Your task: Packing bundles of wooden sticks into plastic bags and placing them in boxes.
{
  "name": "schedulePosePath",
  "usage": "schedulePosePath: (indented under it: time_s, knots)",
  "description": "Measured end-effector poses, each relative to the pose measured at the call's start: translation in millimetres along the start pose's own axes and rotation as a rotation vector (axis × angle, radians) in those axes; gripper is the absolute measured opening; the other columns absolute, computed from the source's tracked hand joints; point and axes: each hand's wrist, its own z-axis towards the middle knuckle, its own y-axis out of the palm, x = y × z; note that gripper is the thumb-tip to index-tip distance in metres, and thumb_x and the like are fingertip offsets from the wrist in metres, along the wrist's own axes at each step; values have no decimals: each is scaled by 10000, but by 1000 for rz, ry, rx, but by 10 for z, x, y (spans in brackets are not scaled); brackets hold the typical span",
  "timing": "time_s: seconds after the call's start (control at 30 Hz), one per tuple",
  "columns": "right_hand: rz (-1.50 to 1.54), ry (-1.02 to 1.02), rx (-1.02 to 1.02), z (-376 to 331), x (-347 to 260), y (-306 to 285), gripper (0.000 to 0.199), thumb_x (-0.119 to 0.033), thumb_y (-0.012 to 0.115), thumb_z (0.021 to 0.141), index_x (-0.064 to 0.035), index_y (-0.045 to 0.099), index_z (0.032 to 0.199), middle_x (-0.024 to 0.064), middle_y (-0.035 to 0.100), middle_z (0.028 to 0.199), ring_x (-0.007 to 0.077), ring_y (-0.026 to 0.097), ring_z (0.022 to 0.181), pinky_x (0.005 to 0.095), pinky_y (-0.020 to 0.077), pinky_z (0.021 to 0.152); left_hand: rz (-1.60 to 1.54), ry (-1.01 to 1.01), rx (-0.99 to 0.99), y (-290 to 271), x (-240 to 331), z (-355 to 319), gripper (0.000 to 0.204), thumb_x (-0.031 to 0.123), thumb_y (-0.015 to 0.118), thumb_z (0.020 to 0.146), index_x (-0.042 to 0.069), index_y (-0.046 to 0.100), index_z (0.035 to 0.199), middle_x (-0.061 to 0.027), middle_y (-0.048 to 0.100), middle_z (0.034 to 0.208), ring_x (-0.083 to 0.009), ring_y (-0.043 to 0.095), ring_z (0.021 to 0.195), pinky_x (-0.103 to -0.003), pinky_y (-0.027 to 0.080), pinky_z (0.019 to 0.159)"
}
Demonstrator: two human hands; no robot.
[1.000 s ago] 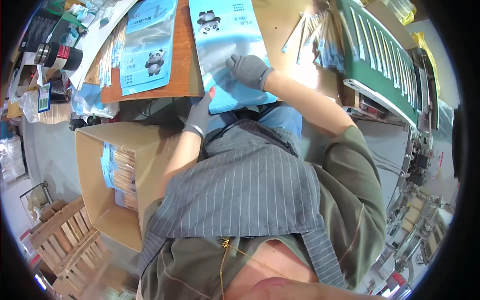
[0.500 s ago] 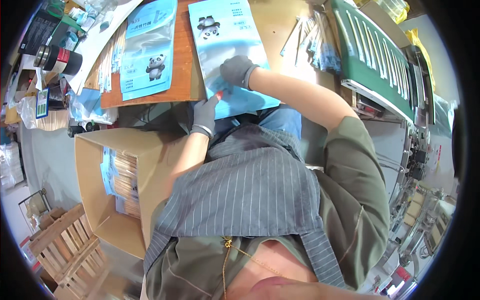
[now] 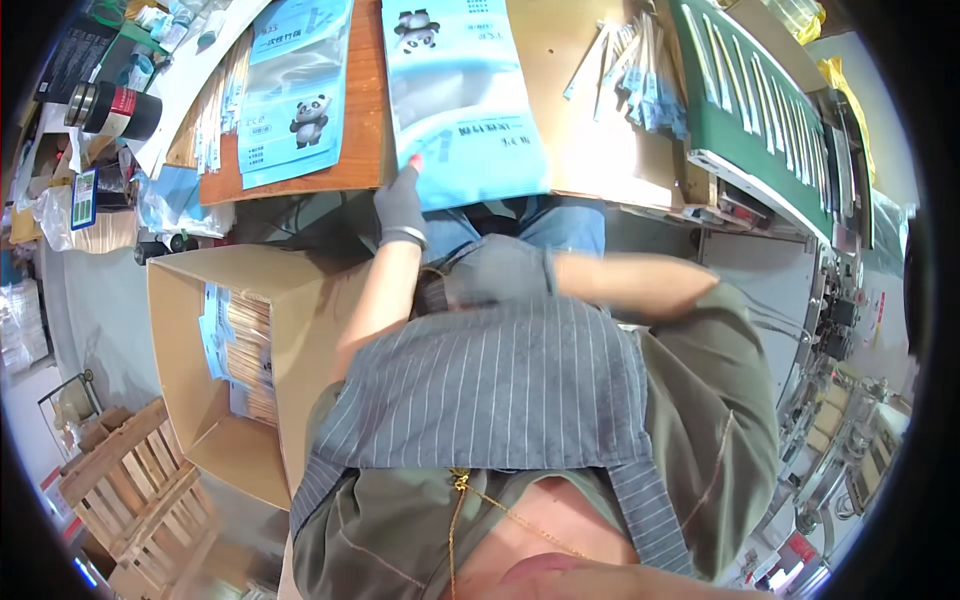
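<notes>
A stack of blue plastic packaging bags [image 3: 462, 110] with a panda print lies on the table, its near end over the edge above my lap. My left hand [image 3: 402, 205], in a dark grey glove, pinches the stack's near left corner, its fingertip showing on top. In front of my striped apron [image 3: 490, 390], below the bags, is my gloved right hand [image 3: 505, 272]. Motion smears it, so its fingers cannot be made out. Left of the stack, more blue panda bags [image 3: 295, 100] lie on an orange-brown board [image 3: 365, 110].
An open cardboard box [image 3: 230, 470] with bundled wooden chopsticks [image 3: 248, 345] stands at my left. Loose wrapped chopsticks [image 3: 640, 85] lie on the table at right, beside a green conveyor [image 3: 700, 110] carrying several more. A black flask [image 3: 115, 110] lies far left; wooden pallets [image 3: 135, 490] stand lower left.
My right hand has left the bag stack and come back toward my apron. My left hand stays at the corner, shifted slightly left. The stack's near printed end is now uncovered.
</notes>
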Motion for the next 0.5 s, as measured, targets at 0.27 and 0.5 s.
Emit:
schedulePosePath:
  time_s: [0.27,0.5]
  knots:
    - [-458,985,44,-1310,99,-148,206,-313,613,816,-128,652,897,115,657,904,284,643,812,388,489,694,194,-171,-203,-362,238,370,503,362,688,825,-28,583,1125,-116,611,1050,-227,608,889,-367,499,739]
    - [-471,1263,288,-890,-280,-885,401,-384,699,751,-101,644,1030,144,634,1080,330,627,923,423,496,802,198,-104,-344,-604,230,-18,455,186,668,836,11,525,1230,-55,611,1037,-174,604,885,-302,491,740]
